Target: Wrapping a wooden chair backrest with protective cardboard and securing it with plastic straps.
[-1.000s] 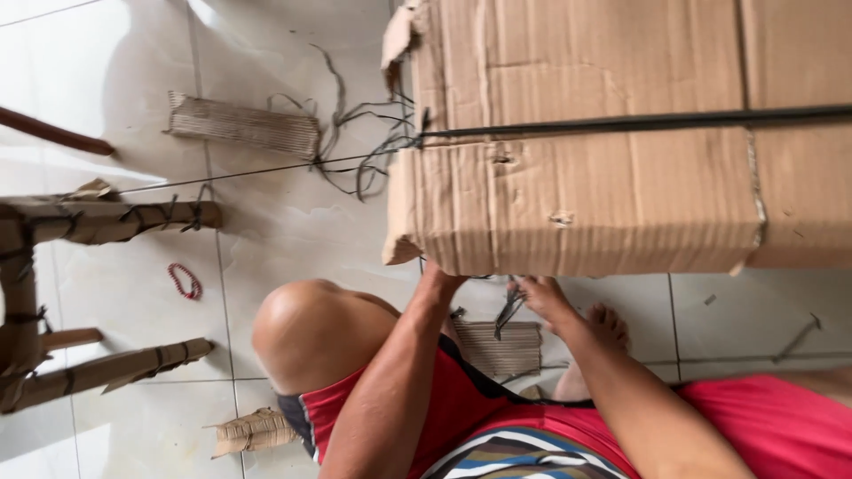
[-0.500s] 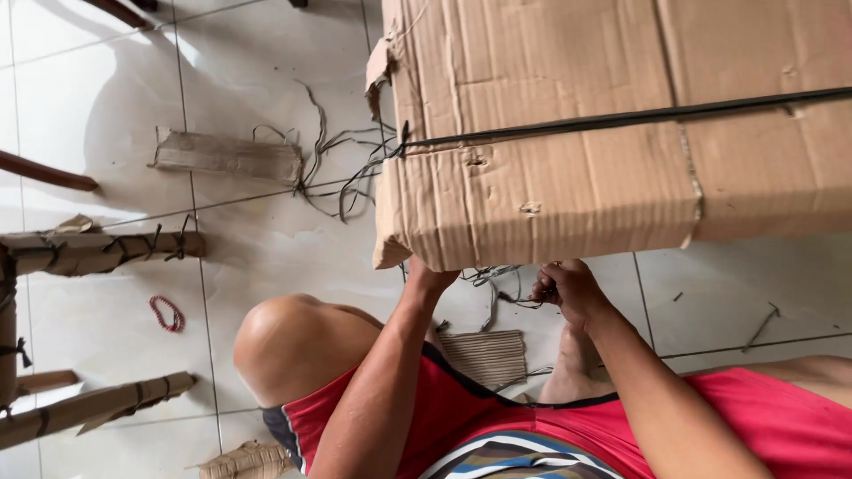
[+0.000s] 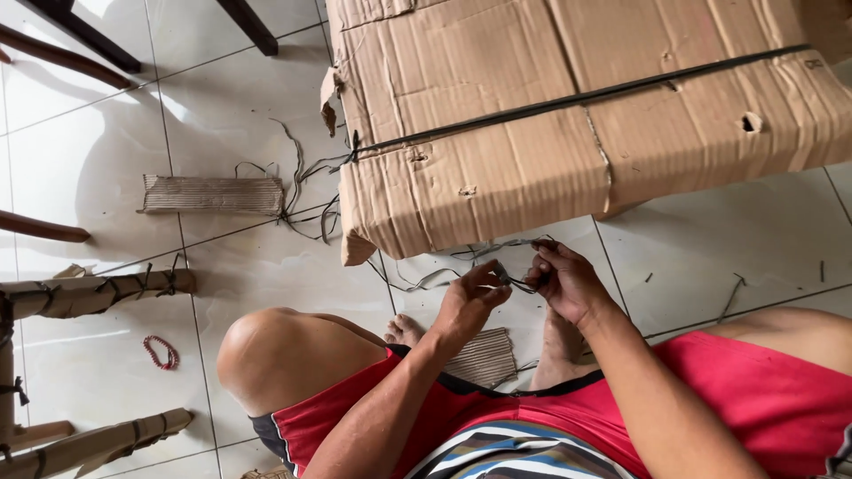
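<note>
A large cardboard-wrapped package [image 3: 577,133] bound by a black strap [image 3: 586,98] stands on the white tiled floor in front of me. Just below its near edge, my left hand [image 3: 470,302] and my right hand [image 3: 564,279] are close together, both pinching a thin dark string [image 3: 515,279] between their fingertips. More loose dark string [image 3: 417,282] trails over the tiles under the package. I am sitting with bent knees in red shorts.
A strip of corrugated cardboard [image 3: 213,193] lies at the left with tangled string [image 3: 306,191] beside it. Another cardboard piece [image 3: 484,357] lies between my feet. Cardboard-wrapped furniture legs [image 3: 89,293] stand at far left, near a red bead bracelet [image 3: 161,352]. Dark chair legs [image 3: 253,27] are at the top.
The view has tilted so the package sits higher. My hands have come out from under the package edge toward me and now hold the string together in plain view.
</note>
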